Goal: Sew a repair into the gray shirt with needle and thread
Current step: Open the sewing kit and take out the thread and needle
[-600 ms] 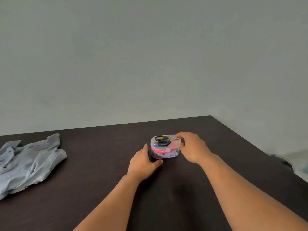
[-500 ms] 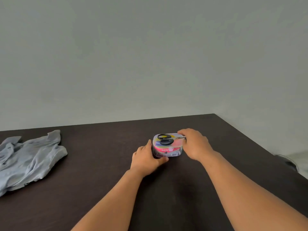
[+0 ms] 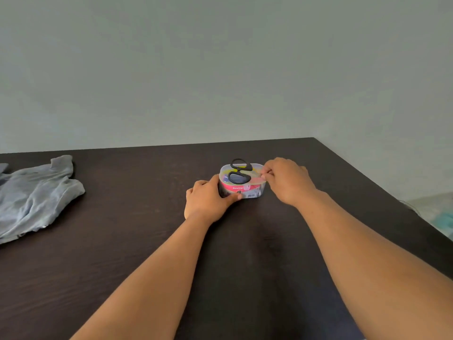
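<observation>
On dark wooden table [image 3: 122, 253], centre: one clear plastic sewing kit box [image 3: 241, 181], pink label, black-handled scissors [image 3: 239, 171] visible under the lid. Left hand [image 3: 208, 201] grips the box's left end, thumb along the front wall. Right hand [image 3: 286, 180] at the box's right end, fingertips curled and pinching at the lid edge. Far left, well apart from the box: one gray shirt [image 3: 34, 195], crumpled, lying flat, partly cut off by the frame edge. Needle and thread not discernible.

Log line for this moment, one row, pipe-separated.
phase: opening kit | left hand: grips sewing kit box | right hand: pinches lid edge | gray shirt: untouched, table's far left
</observation>
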Available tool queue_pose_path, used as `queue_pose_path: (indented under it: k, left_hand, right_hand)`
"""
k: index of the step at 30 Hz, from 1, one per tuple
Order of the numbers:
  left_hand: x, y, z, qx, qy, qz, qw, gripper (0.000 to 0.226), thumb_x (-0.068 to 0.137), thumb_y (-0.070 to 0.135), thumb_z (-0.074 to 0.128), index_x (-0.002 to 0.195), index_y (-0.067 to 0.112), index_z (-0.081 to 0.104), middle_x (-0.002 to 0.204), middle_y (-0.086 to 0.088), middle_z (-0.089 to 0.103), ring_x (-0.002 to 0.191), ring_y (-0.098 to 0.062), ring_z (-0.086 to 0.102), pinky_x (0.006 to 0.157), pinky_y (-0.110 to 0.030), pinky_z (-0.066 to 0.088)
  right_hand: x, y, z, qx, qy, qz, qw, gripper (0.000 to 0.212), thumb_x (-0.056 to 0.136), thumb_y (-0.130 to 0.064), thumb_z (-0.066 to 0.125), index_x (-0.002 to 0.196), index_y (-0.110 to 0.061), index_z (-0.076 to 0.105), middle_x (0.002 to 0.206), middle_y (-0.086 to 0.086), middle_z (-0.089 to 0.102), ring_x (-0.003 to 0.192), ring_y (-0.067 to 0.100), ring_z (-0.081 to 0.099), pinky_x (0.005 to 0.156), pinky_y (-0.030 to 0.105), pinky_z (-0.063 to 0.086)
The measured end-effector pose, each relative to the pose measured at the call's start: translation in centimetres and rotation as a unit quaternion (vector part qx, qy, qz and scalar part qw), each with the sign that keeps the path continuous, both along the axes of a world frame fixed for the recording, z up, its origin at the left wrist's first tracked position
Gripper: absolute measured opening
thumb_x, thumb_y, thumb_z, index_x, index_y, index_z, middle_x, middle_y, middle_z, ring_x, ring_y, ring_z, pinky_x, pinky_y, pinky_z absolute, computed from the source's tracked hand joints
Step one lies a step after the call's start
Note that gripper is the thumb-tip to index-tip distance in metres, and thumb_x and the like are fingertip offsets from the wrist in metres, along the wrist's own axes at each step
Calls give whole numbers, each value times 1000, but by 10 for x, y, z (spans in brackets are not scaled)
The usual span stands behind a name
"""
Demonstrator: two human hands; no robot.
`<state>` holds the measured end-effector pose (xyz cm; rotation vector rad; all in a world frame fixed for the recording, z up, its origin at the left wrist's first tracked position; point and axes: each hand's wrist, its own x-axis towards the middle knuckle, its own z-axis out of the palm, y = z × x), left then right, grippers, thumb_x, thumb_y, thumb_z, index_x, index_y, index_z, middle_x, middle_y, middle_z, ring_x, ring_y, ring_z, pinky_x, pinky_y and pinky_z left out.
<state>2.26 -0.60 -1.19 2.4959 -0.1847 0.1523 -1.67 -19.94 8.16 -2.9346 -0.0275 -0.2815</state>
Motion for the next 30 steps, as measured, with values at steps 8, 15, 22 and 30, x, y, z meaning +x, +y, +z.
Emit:
queue_pose_path:
  k: [8, 15, 22, 30]
  left_hand:
    - [2, 0, -3, -6, 12, -4, 1000, 71, 74, 84, 56, 130, 41, 50, 117, 4, 65, 132, -20, 45, 106, -40, 33]
    - [0, -1, 0, 0, 21, -5, 1000, 76, 72, 86, 55, 132, 41, 48, 122, 2, 64, 132, -24, 47, 106, -44, 37]
    - [-7, -2, 6, 2, 1, -11, 1000, 69, 80, 76, 61, 133, 33, 51, 120, 0, 65, 132, -23, 47, 108, -45, 34]
    - [-8, -5, 9, 1, 2, -14, 1000, 69, 81, 75, 62, 133, 32, 51, 121, -1, 65, 133, -24, 46, 109, -45, 33]
  right_hand:
    - [-68, -40, -6, 242, 138, 14, 960, 7, 93, -18, 67, 89, -19, 73, 79, -1, 66, 74, 15, 56, 70, 28, 43]
    - [-106, -53, -12, 204, 310, 10, 929, 6, 89, -19, 73, 89, -23, 77, 86, 3, 74, 80, 10, 59, 83, 26, 46]
    - [-113, -43, -11, 188, 332, 19, 924, 10, 90, -20, 72, 97, -22, 78, 92, 1, 75, 82, 6, 59, 84, 22, 45]
    - [-112, -44, -15, 164, 324, 6, 932, 7, 82, -21, 80, 86, -27, 81, 75, -13, 74, 79, 2, 64, 86, 22, 47]
